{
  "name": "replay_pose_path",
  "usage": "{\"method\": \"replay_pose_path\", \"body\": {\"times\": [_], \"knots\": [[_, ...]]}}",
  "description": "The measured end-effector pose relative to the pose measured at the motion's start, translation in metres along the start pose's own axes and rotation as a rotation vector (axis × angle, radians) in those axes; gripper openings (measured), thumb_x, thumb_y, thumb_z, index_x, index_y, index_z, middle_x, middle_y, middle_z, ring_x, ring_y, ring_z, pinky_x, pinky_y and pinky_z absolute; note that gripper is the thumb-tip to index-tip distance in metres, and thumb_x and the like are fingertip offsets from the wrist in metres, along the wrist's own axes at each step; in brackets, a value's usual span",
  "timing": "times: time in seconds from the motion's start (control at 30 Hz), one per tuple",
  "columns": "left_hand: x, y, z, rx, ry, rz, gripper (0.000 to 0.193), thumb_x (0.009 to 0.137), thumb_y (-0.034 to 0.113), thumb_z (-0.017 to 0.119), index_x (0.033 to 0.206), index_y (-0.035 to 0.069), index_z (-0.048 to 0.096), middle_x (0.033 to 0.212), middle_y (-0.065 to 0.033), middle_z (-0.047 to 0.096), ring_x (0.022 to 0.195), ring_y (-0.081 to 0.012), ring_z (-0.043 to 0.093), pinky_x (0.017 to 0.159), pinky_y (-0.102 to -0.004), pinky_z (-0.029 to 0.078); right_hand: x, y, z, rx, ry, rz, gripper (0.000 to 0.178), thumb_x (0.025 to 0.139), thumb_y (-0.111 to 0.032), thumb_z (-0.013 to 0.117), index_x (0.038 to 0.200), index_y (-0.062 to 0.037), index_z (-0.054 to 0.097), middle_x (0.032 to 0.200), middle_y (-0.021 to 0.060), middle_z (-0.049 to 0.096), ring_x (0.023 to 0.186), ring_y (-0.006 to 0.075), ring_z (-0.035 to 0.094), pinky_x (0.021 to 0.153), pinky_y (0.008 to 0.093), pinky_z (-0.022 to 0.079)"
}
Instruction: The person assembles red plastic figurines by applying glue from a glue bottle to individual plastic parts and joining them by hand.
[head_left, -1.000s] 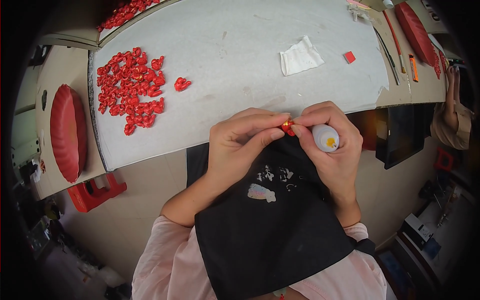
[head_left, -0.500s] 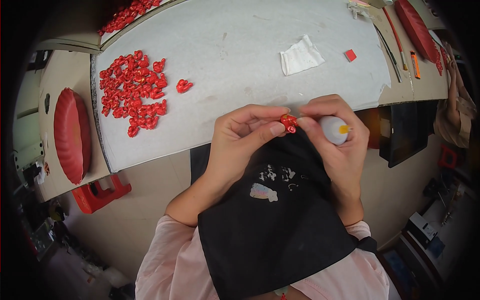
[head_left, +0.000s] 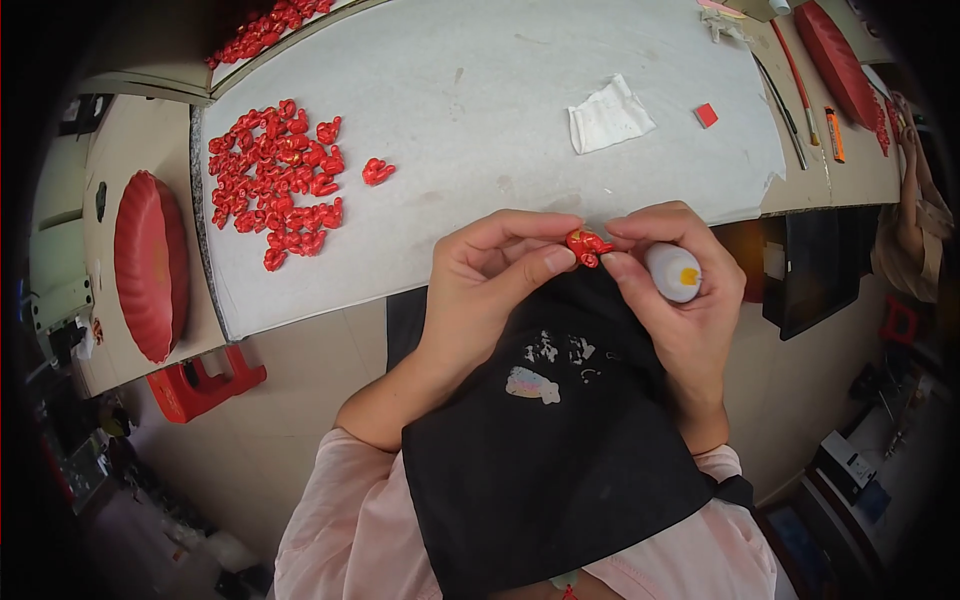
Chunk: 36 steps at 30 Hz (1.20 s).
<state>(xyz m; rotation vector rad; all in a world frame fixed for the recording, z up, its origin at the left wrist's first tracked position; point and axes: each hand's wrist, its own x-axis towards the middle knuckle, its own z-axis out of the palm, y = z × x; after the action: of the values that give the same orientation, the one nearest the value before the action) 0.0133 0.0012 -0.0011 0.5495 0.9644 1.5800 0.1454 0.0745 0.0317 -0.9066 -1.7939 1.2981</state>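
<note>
A small shiny red figurine with gold touches is held up in front of my apron, at the table's near edge. The thumb and fingertips of my left hand pinch its left side. My right hand has its thumb and forefinger closed at the figurine's right side. Tucked in the curl of that same hand is a whitish bottle with a yellow tip, pointing toward me. Similar red figurines lie in a cluster on the left of the white-covered table, and a single figurine sits just right of them.
A folded white cloth and a small red block lie on the far right. Brushes and an orange tube are beyond. Red fluted trays stand at both sides. Another person's arm shows at the far right.
The figurine has been turned between my fingers, and my right fingertips now press against its side. The bottle has tilted slightly within my right hand. The whole view has shifted a little.
</note>
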Motion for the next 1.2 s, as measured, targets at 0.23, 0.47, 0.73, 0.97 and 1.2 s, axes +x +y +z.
{"method": "replay_pose_path", "body": {"times": [0.23, 0.47, 0.73, 0.97, 1.2], "knots": [[-0.0012, -0.0048, 0.0019, 0.215, 0.001, 0.228, 0.020, 0.076, -0.009, 0.055, 0.095, -0.006, 0.058, 0.095, -0.0127, 0.058, 0.084, -0.0153, 0.058, 0.073, -0.0228, 0.047, 0.0000, -0.0003, 0.0004, -0.095, -0.024, -0.015, 0.018, 0.060, 0.006, 0.065, 0.076, -0.0006, 0.058, 0.070, 0.0069, 0.057, 0.062, 0.0150, 0.056, 0.056, 0.0223, 0.042], [-0.0020, -0.0048, 0.0016, 0.268, 0.015, 0.248, 0.019, 0.073, -0.009, 0.057, 0.091, -0.004, 0.061, 0.091, -0.0123, 0.060, 0.082, -0.0145, 0.058, 0.070, -0.0217, 0.046, -0.0001, -0.0004, -0.0013, -0.086, -0.060, -0.009, 0.020, 0.058, 0.007, 0.064, 0.075, -0.0007, 0.058, 0.070, 0.0066, 0.057, 0.064, 0.0151, 0.057, 0.057, 0.0227, 0.043], [-0.0031, -0.0039, 0.0010, 0.348, 0.037, 0.246, 0.020, 0.071, -0.009, 0.060, 0.089, -0.002, 0.063, 0.088, -0.0116, 0.061, 0.080, -0.0135, 0.058, 0.069, -0.0210, 0.045, 0.0001, 0.0012, -0.0024, -0.103, -0.087, -0.024, 0.017, 0.060, 0.005, 0.065, 0.074, -0.0010, 0.058, 0.070, 0.0062, 0.057, 0.062, 0.0149, 0.056, 0.056, 0.0229, 0.042], [-0.0023, -0.0063, 0.0013, 0.432, 0.029, 0.363, 0.021, 0.069, -0.012, 0.059, 0.088, -0.003, 0.063, 0.088, -0.0121, 0.061, 0.079, -0.0150, 0.059, 0.068, -0.0217, 0.047, -0.0035, 0.0021, 0.0009, -0.096, -0.042, -0.032, 0.015, 0.063, 0.002, 0.067, 0.074, -0.0010, 0.058, 0.068, 0.0061, 0.057, 0.060, 0.0143, 0.055, 0.054, 0.0227, 0.042], [-0.0025, -0.0063, 0.0017, 0.485, 0.037, 0.419, 0.020, 0.069, -0.012, 0.059, 0.087, -0.003, 0.063, 0.087, -0.0125, 0.061, 0.078, -0.0156, 0.060, 0.068, -0.0221, 0.048, -0.0023, 0.0008, 0.0025, -0.111, -0.028, -0.056, 0.014, 0.064, 0.003, 0.067, 0.074, -0.0008, 0.057, 0.068, 0.0068, 0.057, 0.059, 0.0146, 0.055, 0.054, 0.0229, 0.042]]}}
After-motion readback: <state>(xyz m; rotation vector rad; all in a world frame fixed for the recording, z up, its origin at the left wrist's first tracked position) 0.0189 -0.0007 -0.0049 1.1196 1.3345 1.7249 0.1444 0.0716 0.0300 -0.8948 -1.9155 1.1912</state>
